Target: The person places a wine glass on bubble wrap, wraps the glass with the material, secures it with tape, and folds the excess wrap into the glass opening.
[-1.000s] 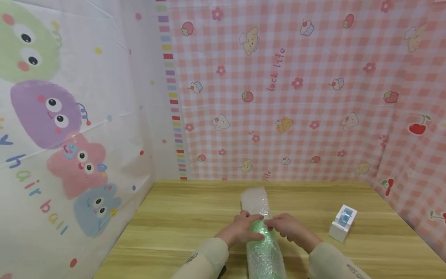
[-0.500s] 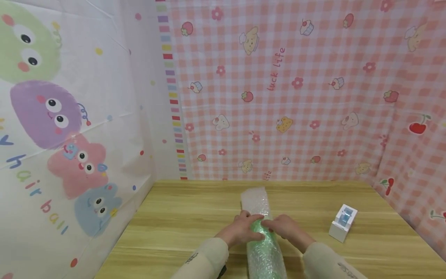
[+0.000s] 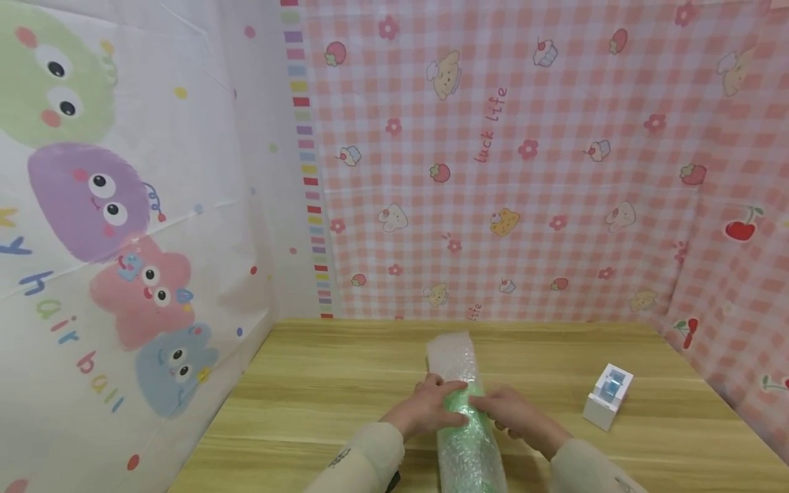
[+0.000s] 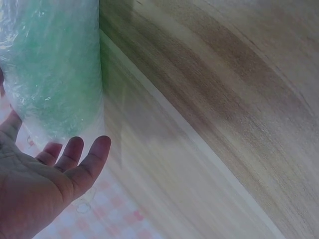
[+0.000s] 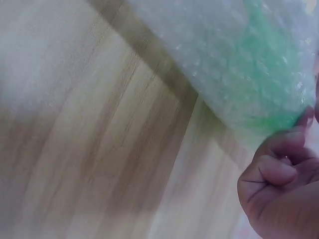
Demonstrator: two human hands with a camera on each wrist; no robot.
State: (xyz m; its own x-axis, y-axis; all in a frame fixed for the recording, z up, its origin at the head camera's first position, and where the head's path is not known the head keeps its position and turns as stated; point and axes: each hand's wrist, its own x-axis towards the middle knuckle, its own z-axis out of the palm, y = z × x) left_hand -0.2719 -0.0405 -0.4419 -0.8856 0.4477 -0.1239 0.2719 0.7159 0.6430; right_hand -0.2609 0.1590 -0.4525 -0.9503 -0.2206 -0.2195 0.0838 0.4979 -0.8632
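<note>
A long bundle of bubble wrap (image 3: 471, 455) with something green inside lies lengthwise on the wooden table, its flat whitish end pointing to the back wall. From the left, my left hand (image 3: 422, 407) rests on the bundle, thumb and forefinger spread over the green part. The left wrist view shows the other fingers (image 4: 89, 167) spread and slightly bent at its side. My right hand (image 3: 518, 416) pinches the wrap between thumb and forefinger at the right side. Its remaining fingers (image 5: 271, 172) are curled in below the wrap. The green thing's shape is blurred by the wrap.
A small white box-like holder (image 3: 607, 397) with a blue part on top stands on the table (image 3: 308, 383) to the right of the bundle. Pink checked cloth (image 3: 548, 178) covers the back and right, and a white cartoon sheet (image 3: 228, 171) hangs at the left.
My right hand shifted slightly left over the bundle, then back right and a little nearer. The left hand and the bundle stay in place. The head view has tilted slightly.
</note>
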